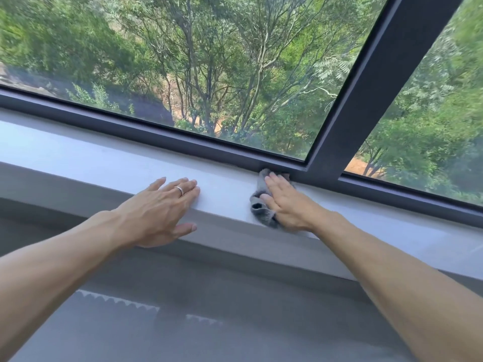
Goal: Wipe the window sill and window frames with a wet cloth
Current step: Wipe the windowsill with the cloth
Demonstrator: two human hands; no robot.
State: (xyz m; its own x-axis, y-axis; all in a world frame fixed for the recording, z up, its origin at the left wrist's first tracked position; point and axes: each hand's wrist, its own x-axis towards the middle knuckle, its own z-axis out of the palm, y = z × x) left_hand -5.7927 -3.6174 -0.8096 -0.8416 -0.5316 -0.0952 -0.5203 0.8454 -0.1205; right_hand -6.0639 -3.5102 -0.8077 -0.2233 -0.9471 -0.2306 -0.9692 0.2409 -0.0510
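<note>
— Forearms fill the bottom of the view, both reaching up to the sill. What's the right hand (285,202) doing?

— Lying flat on the grey cloth (261,205), fingers straight & together, pressing it down, not clenched round it. Fingertips nearly reach the dark frame.

— Where's the cloth exactly?

— Bunched on the white window sill (104,158), under & just left of the right hand. Its far end touches the bottom rail of the window frame (183,138), right by the corner where the upright bar (376,82) meets that rail. Near end hangs at the sill's front edge.

— Left hand (159,207)?

— Relaxed, holding nothing. Palm down on the sill's front edge, fingers spread a bit on top, thumb over the front face. Ring (179,189) on one finger. Near the cloth, not touching it.

— Beyond that?

— Glass on both sides of the upright bar, green trees (222,61) outside. Grey wall (235,296) below the sill, w/ a pale zigzag mark lower left; can't tell what it is.
</note>
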